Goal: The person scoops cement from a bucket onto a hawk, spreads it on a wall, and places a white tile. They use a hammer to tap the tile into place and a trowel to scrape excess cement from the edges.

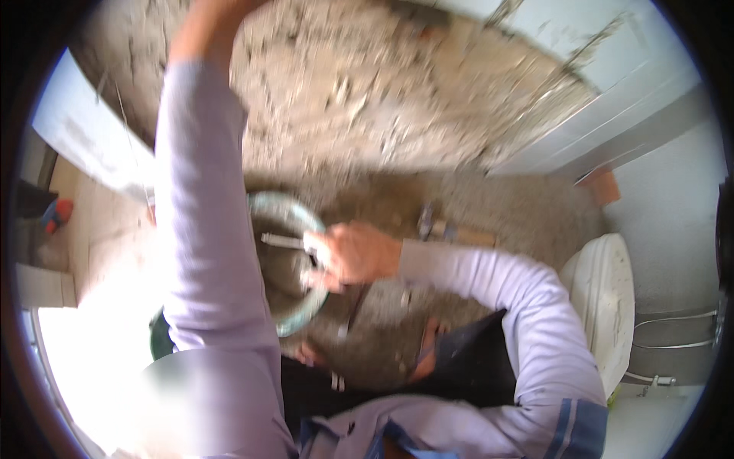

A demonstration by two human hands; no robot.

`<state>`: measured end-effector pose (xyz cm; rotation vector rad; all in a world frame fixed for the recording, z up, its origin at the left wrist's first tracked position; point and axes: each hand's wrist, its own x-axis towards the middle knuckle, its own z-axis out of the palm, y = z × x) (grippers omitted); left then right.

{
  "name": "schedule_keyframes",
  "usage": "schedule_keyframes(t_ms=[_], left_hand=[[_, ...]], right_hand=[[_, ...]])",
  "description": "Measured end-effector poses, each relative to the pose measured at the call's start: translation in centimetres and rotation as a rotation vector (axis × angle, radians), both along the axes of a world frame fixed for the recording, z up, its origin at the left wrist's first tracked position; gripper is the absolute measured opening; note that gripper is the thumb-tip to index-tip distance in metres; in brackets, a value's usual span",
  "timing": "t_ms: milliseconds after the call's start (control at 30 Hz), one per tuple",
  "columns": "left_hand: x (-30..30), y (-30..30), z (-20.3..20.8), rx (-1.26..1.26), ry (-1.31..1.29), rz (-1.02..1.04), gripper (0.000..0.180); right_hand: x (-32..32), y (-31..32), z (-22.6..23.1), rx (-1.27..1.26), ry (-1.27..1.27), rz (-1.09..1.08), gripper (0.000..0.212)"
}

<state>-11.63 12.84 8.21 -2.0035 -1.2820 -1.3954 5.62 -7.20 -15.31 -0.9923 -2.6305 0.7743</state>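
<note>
My left hand (pixel 229 9) reaches up against the rough, bare wall (pixel 367 92); only its wrist and back edge show, and the fingers lie beyond the picture. My right hand (pixel 355 252) is closed, slightly blurred, over the rim of a pale green basin (pixel 306 314). A thin pale strip (pixel 281 241) sticks out from between its fingers over the basin. Inside the basin is greyish-brown wet material (pixel 279 283). My left forearm hides the basin's left part.
A hammer (pixel 426 220) with a wooden handle lies on the dusty floor to the right. A white toilet (pixel 604 298) stands farther right. An orange-red block (pixel 604 186) rests by the corner. Light tiles (pixel 535 145) border the bare wall. At far left lies a red-and-blue item (pixel 58 215).
</note>
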Motion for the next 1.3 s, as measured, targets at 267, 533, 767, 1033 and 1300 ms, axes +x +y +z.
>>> schedule_keyframes(t_ms=[267, 533, 767, 1033, 1300], left_hand=[[0.1, -5.0, 1.1, -0.047, -0.291, -0.178, 0.066], [-0.9, -1.0, 0.4, -0.007, -0.243, -0.105, 0.066], [-1.5, -1.8, 0.2, -0.014, -0.162, -0.052, 0.057], [-1.6, -1.9, -0.2, 0.035, -0.141, -0.074, 0.056], [-1.9, -0.1, -1.2, 0.166, -0.111, -0.130, 0.063]], right_hand=[[9.3, 3.7, 14.1, 0.112, -0.088, -0.174, 0.027], [7.0, 7.4, 20.7, 0.272, 0.084, -0.405, 0.036], [9.5, 8.8, 21.0, 0.216, 0.086, -0.536, 0.039], [14.4, 8.2, 23.1, 0.210, 0.093, -0.619, 0.046], [16.4, 5.3, 23.5, 0.040, 0.188, -0.843, 0.048]])
